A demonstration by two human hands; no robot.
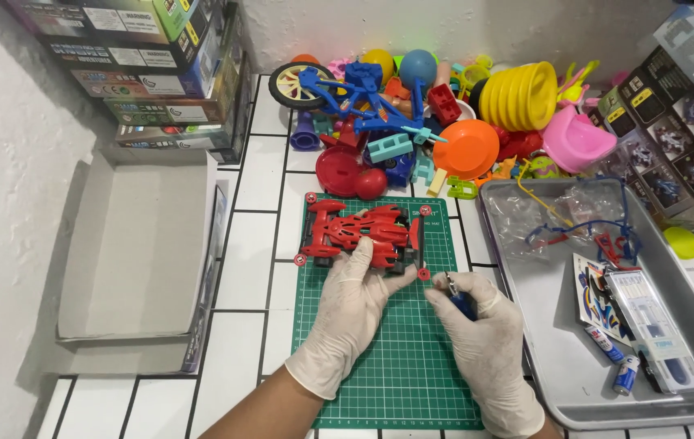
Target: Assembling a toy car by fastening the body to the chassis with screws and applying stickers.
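A red toy race car point(359, 234) lies on a green cutting mat point(400, 358), its nose pointing left. My left hand point(351, 309), in a white glove, rests its fingers on the car's near side and holds it down. My right hand point(481, 333), also gloved, grips a small blue-handled screwdriver point(457, 297) whose metal tip points at the car's rear right corner.
A grey metal tray point(550, 358) at the right holds plastic bags, a sticker sheet, a clear box and batteries point(625, 374). Several colourful plastic toys point(436, 114) pile up behind the mat. An open cardboard box point(140, 244) lies at the left, below stacked boxes point(160, 73).
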